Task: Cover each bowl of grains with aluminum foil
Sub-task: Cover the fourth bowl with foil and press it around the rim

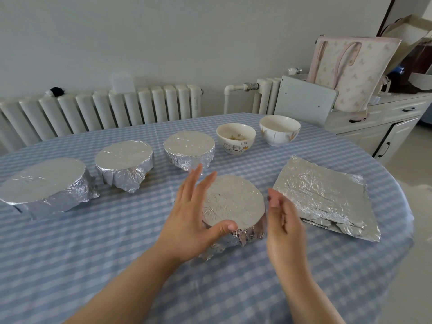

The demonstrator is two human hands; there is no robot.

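A foil-covered bowl (pixel 236 202) stands in the middle of the table between my two hands. My left hand (pixel 189 218) is at its left side, fingers straight and spread, thumb by the near rim. My right hand (pixel 284 220) is held edge-on just right of the bowl, fingers straight, slightly blurred. Three more foil-covered bowls stand in a row behind: far left (pixel 46 181), middle (pixel 125 162) and right (pixel 189 149). Two uncovered white bowls follow: one with a cartoon print and some grains (pixel 235 137), one plain (pixel 279 129). Loose foil sheets (pixel 327 197) lie stacked at the right.
The round table carries a blue checked cloth (pixel 117 242). Its edge curves close past the foil sheets on the right. Behind it are a white radiator (pixel 105 108), a grey chair back (pixel 304 99) and a cabinet with a tote bag (pixel 350 71).
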